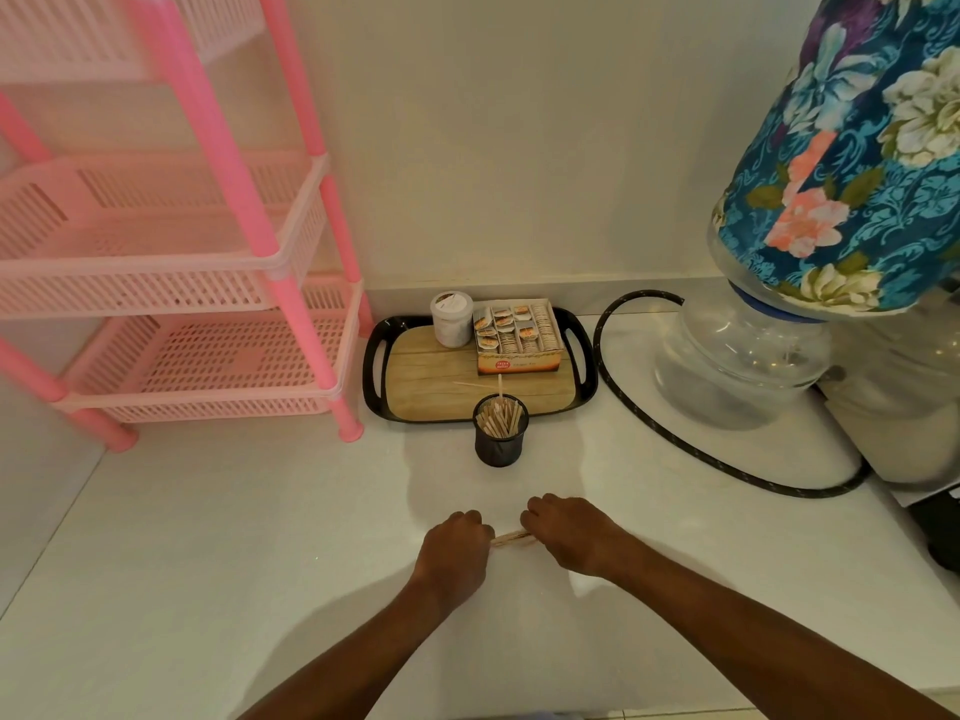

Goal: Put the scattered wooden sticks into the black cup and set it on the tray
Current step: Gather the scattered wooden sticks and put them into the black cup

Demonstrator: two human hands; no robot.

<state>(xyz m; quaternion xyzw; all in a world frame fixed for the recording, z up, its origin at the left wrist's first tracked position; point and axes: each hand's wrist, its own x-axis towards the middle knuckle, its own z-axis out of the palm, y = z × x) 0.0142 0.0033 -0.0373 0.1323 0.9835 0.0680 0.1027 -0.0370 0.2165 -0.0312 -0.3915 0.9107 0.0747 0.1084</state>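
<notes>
Hands [511,537] seemingly around sticks [511,538], countertop [208,563] edge near

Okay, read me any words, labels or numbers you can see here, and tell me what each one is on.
Nothing here can be read for certain.
Box: a red logo and a line of print on the front, too small and blurred to read.
Sachets in the box: printed marks, too small.
White jar: a label on the lid, blurred.
Black cup, tray, pink rack: no text visible.
</notes>
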